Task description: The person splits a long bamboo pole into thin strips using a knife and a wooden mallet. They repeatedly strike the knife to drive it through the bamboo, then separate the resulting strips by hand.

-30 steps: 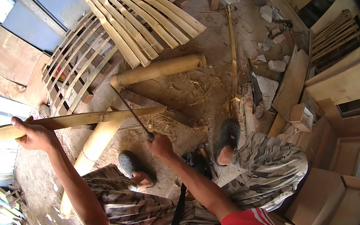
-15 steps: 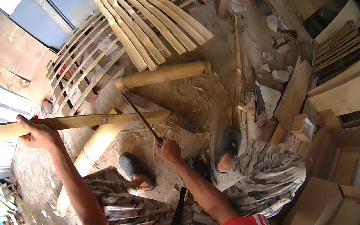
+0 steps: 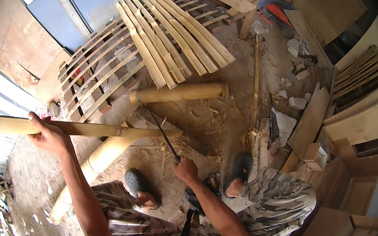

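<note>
My left hand [image 3: 50, 137] grips a long split bamboo strip [image 3: 101, 131] that runs level from the far left to mid-picture. My right hand [image 3: 186, 169] is closed on the handle of a dark long-bladed knife [image 3: 162, 132], whose blade slants up-left and crosses the strip near its right end. Beneath the strip a thick bamboo pole [image 3: 94, 165] lies slanted on the dirt floor. My legs in camouflage trousers and dark clogs [image 3: 135, 182] sit just below my hands.
Another thick bamboo pole [image 3: 178, 92] lies beyond the knife. A rack of curved bamboo slats [image 3: 160, 47] stands behind it. A thin bamboo stick [image 3: 254, 88], stones and wood scraps litter the floor. Wooden panels and furniture parts [image 3: 365, 117] crowd the right side.
The view has shifted slightly. My right hand and the knife have moved a little rightward and down along the strip. My left hand keeps its grip.
</note>
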